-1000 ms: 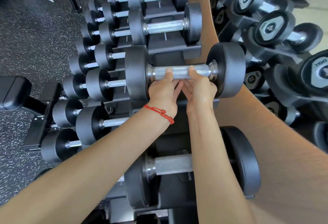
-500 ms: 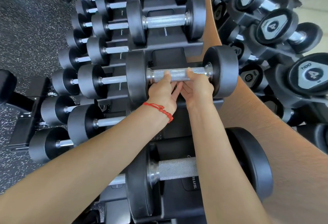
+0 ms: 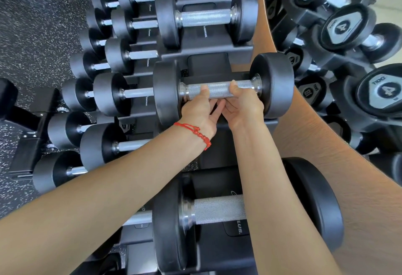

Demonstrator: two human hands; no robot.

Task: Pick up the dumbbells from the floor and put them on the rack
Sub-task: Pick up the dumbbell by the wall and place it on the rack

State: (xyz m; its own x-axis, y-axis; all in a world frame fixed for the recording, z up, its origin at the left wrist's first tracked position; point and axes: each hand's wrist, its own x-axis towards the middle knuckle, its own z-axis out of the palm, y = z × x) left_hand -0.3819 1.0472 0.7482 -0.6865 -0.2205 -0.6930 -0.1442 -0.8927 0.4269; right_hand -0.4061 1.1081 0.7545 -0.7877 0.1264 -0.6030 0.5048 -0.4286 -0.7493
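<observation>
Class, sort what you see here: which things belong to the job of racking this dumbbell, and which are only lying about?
Part of the job:
- held dumbbell
- left hand and right hand, both gripping its handle
- rack

Only lying about:
- racked dumbbells
- wooden mirror frame
- speckled floor

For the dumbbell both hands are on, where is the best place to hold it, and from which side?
Grip the dumbbell by its knurled steel handle, coming from the near side, as the left hand and right hand do. The wide black heads block the ends.
</observation>
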